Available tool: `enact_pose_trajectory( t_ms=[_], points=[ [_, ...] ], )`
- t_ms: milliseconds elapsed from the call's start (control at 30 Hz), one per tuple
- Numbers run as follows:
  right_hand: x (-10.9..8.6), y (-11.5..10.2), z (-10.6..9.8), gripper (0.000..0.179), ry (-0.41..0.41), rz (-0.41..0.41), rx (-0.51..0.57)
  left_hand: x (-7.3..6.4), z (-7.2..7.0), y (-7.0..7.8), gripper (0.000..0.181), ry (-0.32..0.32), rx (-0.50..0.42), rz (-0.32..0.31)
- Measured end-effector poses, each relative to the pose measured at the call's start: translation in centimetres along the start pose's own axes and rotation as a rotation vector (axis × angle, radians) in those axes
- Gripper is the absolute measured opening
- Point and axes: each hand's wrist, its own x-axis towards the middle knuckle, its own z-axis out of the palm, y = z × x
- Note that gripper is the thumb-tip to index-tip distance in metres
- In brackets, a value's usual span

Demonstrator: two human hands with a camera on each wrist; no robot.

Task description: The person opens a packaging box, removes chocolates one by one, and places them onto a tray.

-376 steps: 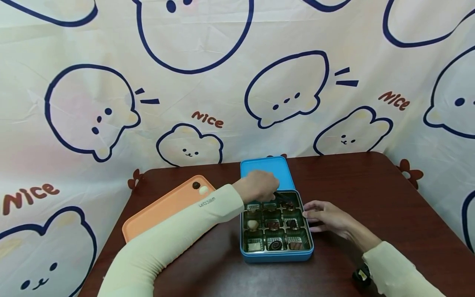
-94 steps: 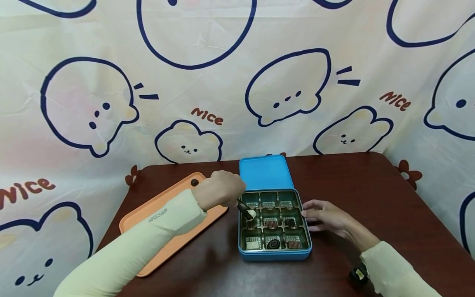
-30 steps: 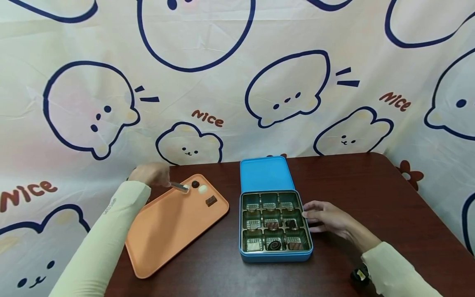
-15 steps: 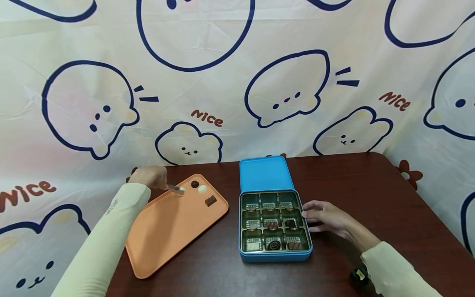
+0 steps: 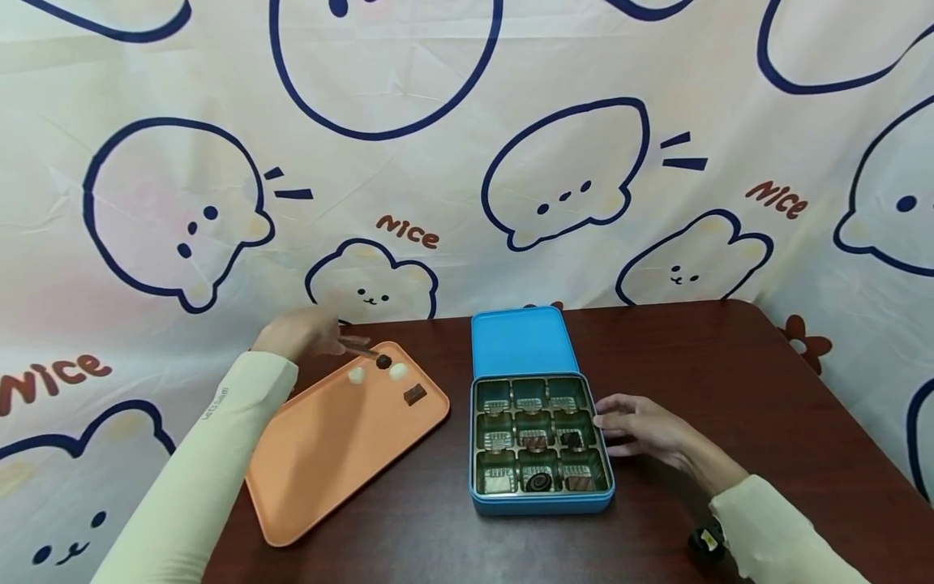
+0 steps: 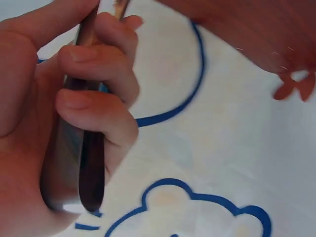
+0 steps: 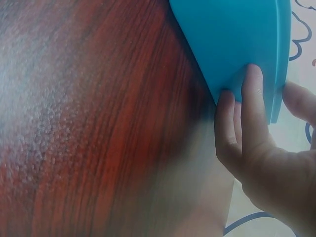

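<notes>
My left hand [image 5: 297, 332] grips metal tongs [image 6: 66, 148], fingers curled round them in the left wrist view. In the head view the tongs' parted tips are above the far edge of the orange tray [image 5: 306, 462], close to a round dark chocolate [image 5: 383, 362]. Two white chocolates, one on the left [image 5: 356, 375] and one on the right [image 5: 397, 371], and a brown rectangular chocolate [image 5: 414, 395] lie on the tray. My right hand [image 5: 645, 426] rests its extended fingers against the side of a blue tin [image 7: 232, 44], thumb at its rim.
The tin's divided insert [image 5: 499, 438] holds several dark and brown chocolates in its middle and front rows. Its blue lid [image 5: 520, 341] lies folded back behind it. A patterned cloth [image 5: 409, 178] hangs behind the brown table [image 5: 679, 349].
A brown chocolate and a white one have gone from the tin to the tray. The tongs have just released the white piece and risen towards the back. The right hand stays put.
</notes>
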Motion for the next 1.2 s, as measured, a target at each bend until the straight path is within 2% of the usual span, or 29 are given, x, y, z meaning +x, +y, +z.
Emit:
enact_pose_trajectory(
  t_ms=[67,100,200,233,367,433,600,667,833,1033,1200],
  points=[
    [0.0,0.0,0.0,0.057,-0.009,-0.005,-0.003,1.4,0.2,-0.9,0.022,0.030,-0.039,0.136],
    [0.0,0.0,0.0,0.058,-0.012,-0.007,-0.004,1.7,0.1,-0.5,0.022,0.042,-0.028,0.174],
    [0.0,0.1,-0.1,0.058,-0.016,-0.011,-0.008,1.7,-0.1,1.7,0.030,0.083,-0.018,0.237],
    [0.0,0.1,-0.1,0.058,-0.017,-0.012,-0.008,1.5,-0.2,2.6,0.034,0.082,-0.004,0.232],
    [0.1,0.2,-0.1,0.058,-0.018,-0.011,-0.006,0.8,-0.2,5.3,0.043,0.065,-0.012,0.317],
    [0.1,0.2,-0.1,0.058,-0.020,-0.010,-0.004,0.4,0.1,6.5,0.045,0.066,-0.013,0.367],
    [0.1,0.2,-0.1,0.058,-0.012,0.000,0.006,-0.5,1.1,9.3,0.044,0.132,0.030,0.479],
    [0.1,0.2,-0.1,0.058,-0.009,0.003,0.008,-0.9,1.6,10.3,0.043,0.136,0.040,0.503],
    [0.2,0.2,-0.2,0.058,-0.015,-0.003,0.003,-1.8,2.7,12.8,0.043,0.072,0.022,0.513],
    [0.1,0.2,-0.3,0.058,-0.034,-0.016,-0.007,-3.0,3.7,16.0,0.039,0.102,0.121,0.585],
    [0.1,0.3,-0.3,0.059,-0.035,-0.022,-0.005,-3.3,4.5,17.4,0.037,0.106,0.183,0.600]
  ],
)
